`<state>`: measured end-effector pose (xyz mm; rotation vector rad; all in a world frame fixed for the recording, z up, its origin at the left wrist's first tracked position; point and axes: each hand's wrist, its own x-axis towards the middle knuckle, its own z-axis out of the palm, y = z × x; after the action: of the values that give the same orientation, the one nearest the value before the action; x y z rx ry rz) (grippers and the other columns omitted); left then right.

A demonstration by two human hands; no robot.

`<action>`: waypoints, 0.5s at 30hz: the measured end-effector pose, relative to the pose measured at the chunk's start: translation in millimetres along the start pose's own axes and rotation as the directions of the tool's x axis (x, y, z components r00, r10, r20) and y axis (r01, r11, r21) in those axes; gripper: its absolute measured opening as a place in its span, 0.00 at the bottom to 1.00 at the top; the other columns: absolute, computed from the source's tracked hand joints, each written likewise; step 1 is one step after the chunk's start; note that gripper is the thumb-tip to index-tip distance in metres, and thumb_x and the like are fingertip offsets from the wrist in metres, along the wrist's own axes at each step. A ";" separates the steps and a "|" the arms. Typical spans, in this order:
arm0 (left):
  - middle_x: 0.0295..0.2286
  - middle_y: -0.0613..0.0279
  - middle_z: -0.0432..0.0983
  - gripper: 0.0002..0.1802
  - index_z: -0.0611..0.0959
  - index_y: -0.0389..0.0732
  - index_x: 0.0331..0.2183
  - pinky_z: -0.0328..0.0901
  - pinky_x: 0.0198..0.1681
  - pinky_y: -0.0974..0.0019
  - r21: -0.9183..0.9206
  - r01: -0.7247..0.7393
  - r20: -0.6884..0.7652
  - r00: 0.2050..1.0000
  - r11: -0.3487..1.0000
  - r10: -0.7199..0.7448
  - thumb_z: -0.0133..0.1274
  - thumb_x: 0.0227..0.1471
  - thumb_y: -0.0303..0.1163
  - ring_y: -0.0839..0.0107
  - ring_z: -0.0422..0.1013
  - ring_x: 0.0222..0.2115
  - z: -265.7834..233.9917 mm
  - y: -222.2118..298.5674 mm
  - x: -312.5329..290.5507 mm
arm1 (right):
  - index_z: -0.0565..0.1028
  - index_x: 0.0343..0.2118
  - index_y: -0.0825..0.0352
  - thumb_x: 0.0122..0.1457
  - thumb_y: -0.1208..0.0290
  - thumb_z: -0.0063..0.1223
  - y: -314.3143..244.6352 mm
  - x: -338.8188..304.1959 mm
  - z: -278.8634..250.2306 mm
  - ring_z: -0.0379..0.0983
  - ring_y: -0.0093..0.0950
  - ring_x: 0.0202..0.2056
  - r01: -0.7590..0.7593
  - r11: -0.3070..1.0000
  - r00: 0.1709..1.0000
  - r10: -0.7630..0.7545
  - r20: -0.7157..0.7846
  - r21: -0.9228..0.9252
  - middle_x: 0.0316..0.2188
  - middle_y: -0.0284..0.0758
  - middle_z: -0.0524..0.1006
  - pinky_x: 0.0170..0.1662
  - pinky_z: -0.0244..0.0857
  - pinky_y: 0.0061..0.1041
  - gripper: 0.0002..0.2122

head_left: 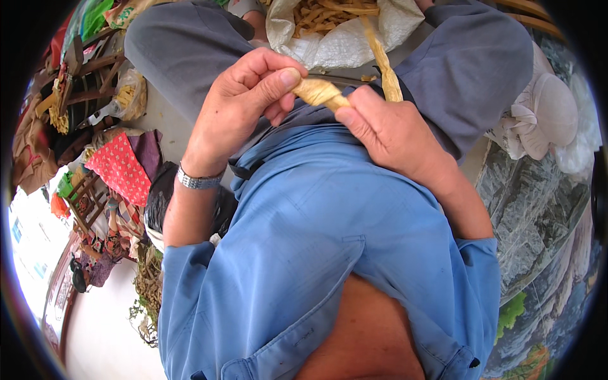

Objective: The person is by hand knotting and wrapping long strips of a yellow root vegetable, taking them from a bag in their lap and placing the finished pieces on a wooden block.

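Above my lap, a pale yellow, flat, twisted strip of dried, leaf-like material is stretched between both hands. My left hand pinches one end between thumb and forefinger, its other fingers curled beneath. The fingers of my right hand close round the other end, with the thumb on top. Past the right hand, a long tail of similar strip runs up to an open white woven sack between my knees. Whether this tail joins the twisted piece is hidden by the right hand. Many yellow-brown strips fill the sack.
To the left stand wooden chairs, a clear bag of yellow pieces and a red patterned cloth. A black plastic bag lies by my left forearm. On the right are white bundled bags and a clear plastic sheet.
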<state>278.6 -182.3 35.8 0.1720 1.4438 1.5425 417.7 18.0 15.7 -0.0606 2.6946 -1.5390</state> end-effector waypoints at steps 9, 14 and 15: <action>0.27 0.66 0.74 0.09 0.79 0.36 0.42 0.65 0.28 0.77 0.106 0.123 0.047 0.991 0.987 -0.128 0.52 0.63 0.31 0.82 0.68 0.25 -14.5 -15.0 -8.5 | 0.66 0.27 0.65 0.64 0.62 0.54 -11.6 -8.9 -3.1 0.72 0.43 0.20 0.033 0.993 0.997 -0.024 0.072 -0.118 0.16 0.40 0.72 0.22 0.64 0.39 0.14; 0.44 0.53 0.75 0.19 0.77 0.36 0.50 0.66 0.49 0.59 0.916 -0.391 0.313 0.833 0.085 0.456 0.55 0.56 0.26 0.54 0.71 0.45 -7.1 8.6 6.6 | 0.66 0.28 0.65 0.64 0.63 0.53 1.4 6.9 0.6 0.73 0.43 0.20 0.039 0.984 0.999 -0.037 0.013 -0.175 0.16 0.40 0.73 0.22 0.66 0.40 0.13; 0.44 0.52 0.75 0.20 0.76 0.35 0.50 0.65 0.49 0.59 0.885 -0.450 0.373 0.837 0.118 0.399 0.55 0.54 0.25 0.52 0.70 0.45 0.2 12.7 5.8 | 0.67 0.28 0.66 0.65 0.63 0.53 2.1 8.6 2.4 0.73 0.43 0.20 0.035 0.985 0.999 -0.031 0.023 -0.169 0.17 0.41 0.73 0.22 0.66 0.40 0.13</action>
<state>269.0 -175.8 43.4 1.5150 2.2759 0.7308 409.2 16.5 12.6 -0.1260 2.8149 -1.3057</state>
